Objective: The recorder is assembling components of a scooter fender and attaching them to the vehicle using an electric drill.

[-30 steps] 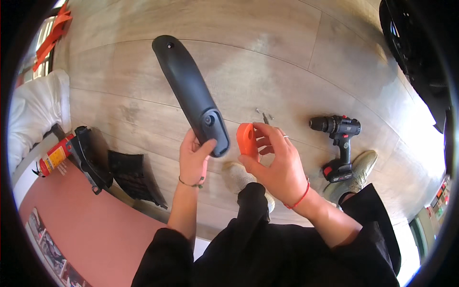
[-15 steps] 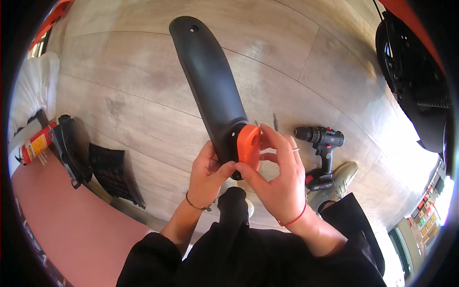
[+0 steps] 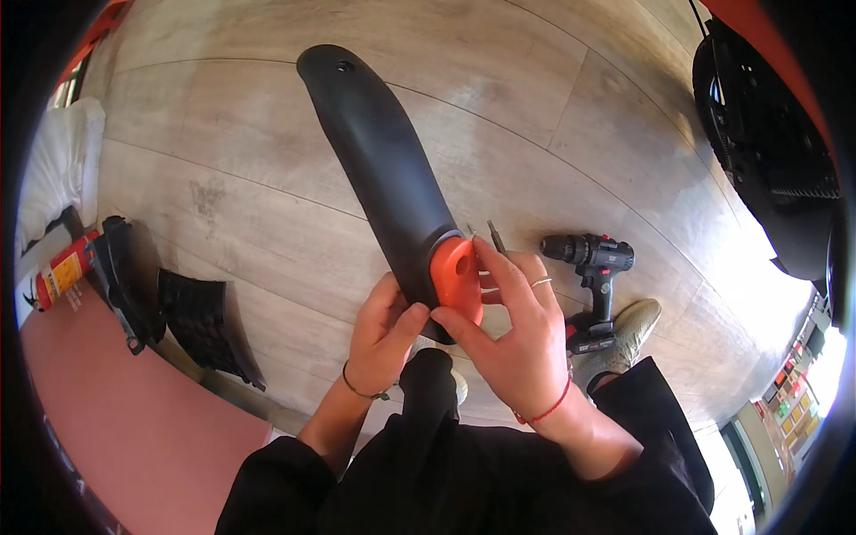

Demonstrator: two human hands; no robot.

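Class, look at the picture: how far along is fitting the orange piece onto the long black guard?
Done: the orange piece sits against the near end of the black guard. In hand: left hand steadies the guard, right hand presses the piece on. Left: fastening probably; the cordless drill lies untouched on the floor.

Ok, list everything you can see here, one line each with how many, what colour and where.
Long curved panel: one, black, held up over the floor, lower end in both hands.
Cap piece: one, orange, pressed against the panel's lower end.
Cordless drill: one, black with red, on the floor at right.
Small screws or bits: a few, dark, on the floor beside the drill.
Fire extinguisher: one, red, lying at far left.
Ribbed part: one, black, on the floor at left.
Wood floor: pale planks.
Left hand: grips the panel's end.
Right hand: holds the cap piece.
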